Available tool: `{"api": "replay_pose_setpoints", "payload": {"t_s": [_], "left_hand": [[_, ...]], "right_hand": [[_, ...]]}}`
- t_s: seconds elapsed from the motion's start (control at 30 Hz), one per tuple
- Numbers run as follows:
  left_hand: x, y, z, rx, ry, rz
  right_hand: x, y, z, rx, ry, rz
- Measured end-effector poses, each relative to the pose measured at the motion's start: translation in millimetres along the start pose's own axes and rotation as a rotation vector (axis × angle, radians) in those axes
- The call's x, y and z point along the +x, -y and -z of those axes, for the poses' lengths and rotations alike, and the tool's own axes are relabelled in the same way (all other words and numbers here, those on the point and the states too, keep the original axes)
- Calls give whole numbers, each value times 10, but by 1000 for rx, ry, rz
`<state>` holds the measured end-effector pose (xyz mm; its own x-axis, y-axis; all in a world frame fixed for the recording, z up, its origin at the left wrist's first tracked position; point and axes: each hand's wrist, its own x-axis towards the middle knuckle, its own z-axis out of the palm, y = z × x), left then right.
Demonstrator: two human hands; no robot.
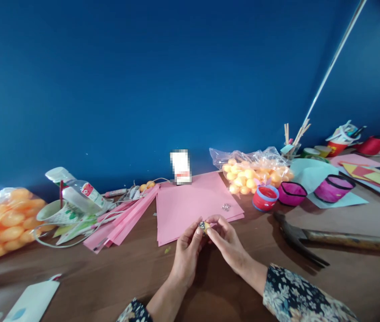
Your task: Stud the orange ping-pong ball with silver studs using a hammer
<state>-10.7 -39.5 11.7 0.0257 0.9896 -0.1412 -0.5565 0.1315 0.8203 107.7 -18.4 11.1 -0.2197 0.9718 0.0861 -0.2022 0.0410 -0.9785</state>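
Note:
Near the front of the pink paper stack point(190, 199), my left hand point(185, 255) and my right hand point(228, 246) meet at the fingertips. Between them they pinch a small silver-and-yellow piece point(203, 226); its silvery part faces my left fingers and its yellow part my right thumb. Its exact kind is too small to make out, and the fingers partly cover it. A little cluster of silvery bits point(225, 207) lies on the pink paper, just beyond my right hand.
A hammer point(344, 239) lies at the right, beside red point(265, 197) and magenta cups point(292, 193). Bags of orange balls stand at back right point(243, 174) and far left point(5, 219). Pink strips point(126, 219) and a tilted bottle point(86, 197) are left. A blue wall point(143, 89) rises behind.

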Motion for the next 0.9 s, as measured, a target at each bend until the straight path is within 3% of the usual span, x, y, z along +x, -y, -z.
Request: {"api": "replay_pose_setpoints", "payload": {"t_s": [0.6,0.9], "left_hand": [[-4,7,-6,31,6,-6],[-28,-7,23,5,-69,-32]], "right_hand": [[-7,-6,-24,19,17,42],[-24,-53,-13,-181,-35,103]]}}
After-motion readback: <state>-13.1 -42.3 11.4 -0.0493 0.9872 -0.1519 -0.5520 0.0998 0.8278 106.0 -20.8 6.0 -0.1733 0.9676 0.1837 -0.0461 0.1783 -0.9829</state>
